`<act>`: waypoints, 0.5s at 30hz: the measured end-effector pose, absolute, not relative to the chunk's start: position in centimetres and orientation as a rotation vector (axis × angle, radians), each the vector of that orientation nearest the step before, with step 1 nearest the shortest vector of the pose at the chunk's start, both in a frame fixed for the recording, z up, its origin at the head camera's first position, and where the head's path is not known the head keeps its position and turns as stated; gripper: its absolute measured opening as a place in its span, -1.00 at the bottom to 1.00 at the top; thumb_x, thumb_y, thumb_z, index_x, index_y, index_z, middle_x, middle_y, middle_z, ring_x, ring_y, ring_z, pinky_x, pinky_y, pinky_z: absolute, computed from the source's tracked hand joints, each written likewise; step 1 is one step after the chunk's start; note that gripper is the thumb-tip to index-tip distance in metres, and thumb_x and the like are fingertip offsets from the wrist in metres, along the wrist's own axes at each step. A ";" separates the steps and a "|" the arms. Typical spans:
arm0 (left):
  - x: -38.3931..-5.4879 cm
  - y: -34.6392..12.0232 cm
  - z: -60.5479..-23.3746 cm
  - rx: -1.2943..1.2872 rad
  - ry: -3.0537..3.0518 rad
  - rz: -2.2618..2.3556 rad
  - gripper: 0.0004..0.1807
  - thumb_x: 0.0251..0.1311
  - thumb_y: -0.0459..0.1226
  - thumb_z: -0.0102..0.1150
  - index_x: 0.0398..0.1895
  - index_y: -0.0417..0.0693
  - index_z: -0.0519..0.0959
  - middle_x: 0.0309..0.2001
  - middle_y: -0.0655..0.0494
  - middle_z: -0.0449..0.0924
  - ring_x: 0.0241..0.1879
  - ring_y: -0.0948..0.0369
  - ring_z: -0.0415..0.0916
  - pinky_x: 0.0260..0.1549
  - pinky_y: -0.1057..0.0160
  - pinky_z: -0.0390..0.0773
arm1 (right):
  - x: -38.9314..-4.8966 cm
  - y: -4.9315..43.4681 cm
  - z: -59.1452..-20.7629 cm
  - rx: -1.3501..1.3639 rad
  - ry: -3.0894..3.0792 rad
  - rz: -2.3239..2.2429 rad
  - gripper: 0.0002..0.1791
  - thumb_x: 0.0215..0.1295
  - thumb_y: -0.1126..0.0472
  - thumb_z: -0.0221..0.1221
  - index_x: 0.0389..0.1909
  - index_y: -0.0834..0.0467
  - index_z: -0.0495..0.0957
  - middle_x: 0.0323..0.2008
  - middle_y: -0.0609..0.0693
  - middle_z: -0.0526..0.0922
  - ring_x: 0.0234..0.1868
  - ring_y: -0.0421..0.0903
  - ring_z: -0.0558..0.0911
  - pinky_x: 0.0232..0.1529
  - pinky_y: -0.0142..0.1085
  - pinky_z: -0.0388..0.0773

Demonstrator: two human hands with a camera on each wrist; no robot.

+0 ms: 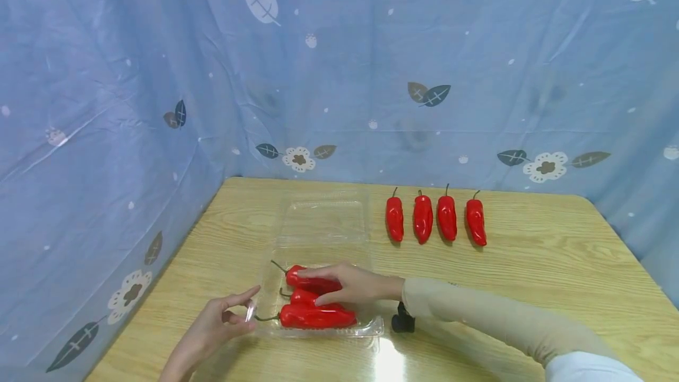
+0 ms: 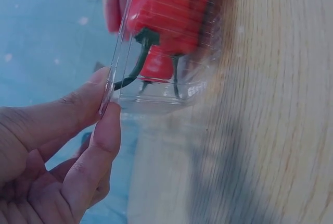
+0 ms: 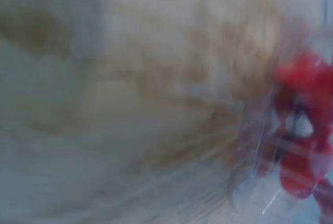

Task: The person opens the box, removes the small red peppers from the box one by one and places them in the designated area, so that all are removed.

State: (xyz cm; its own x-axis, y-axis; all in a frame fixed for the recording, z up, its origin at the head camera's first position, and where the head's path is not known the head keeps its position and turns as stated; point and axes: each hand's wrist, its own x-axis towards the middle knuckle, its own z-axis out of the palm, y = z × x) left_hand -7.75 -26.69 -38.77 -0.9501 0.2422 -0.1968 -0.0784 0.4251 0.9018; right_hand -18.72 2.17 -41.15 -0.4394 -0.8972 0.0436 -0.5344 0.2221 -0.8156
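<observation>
A clear plastic clamshell box lies with its lid folded back on the wooden table. Three red peppers with green stems lie crosswise in its near half: a far pepper, a middle pepper and a near pepper. My left hand pinches the box's left rim between thumb and fingers, plainly seen in the left wrist view. My right hand lies over the peppers, fingers stretched across the far one and thumb by the middle one. Its palm hides their right ends. The right wrist view is blurred.
Several more red peppers stand in a row at the back of the table, right of the lid. A small black object sits below my right wrist. A blue leaf-patterned curtain encloses the back and left.
</observation>
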 end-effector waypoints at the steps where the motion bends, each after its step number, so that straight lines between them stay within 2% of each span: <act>1: -7.8 -26.6 -38.9 0.150 2.384 1.540 -0.24 0.04 -0.40 0.34 0.33 -0.36 0.25 0.05 -0.31 0.42 -0.40 0.15 0.59 -0.37 0.35 0.54 | -18.9 2.0 -41.3 -1.351 2.060 -1.083 -0.35 0.30 0.20 0.22 0.39 0.11 0.28 0.33 -0.04 0.36 0.33 -0.19 0.32 0.27 -0.34 0.25; 7: -7.8 -26.5 -39.0 0.197 2.374 1.548 -0.25 0.08 -0.37 0.33 0.34 -0.38 0.23 0.05 -0.30 0.40 -0.42 0.19 0.58 -0.37 0.35 0.53 | -19.5 1.7 -41.7 -1.393 2.133 -1.031 -0.39 0.27 0.42 0.18 0.36 0.19 0.32 0.29 0.05 0.41 0.31 -0.10 0.37 0.26 -0.34 0.27; 15: -7.6 -26.5 -38.6 0.110 2.356 1.552 -0.24 0.09 -0.31 0.34 0.35 -0.32 0.25 0.10 -0.31 0.38 -0.43 0.24 0.53 -0.33 0.34 0.53 | -20.5 0.7 -42.2 -1.240 2.253 -1.149 -0.54 0.27 0.30 0.23 0.20 0.27 0.47 0.14 0.10 0.56 0.15 -0.02 0.53 0.14 -0.30 0.43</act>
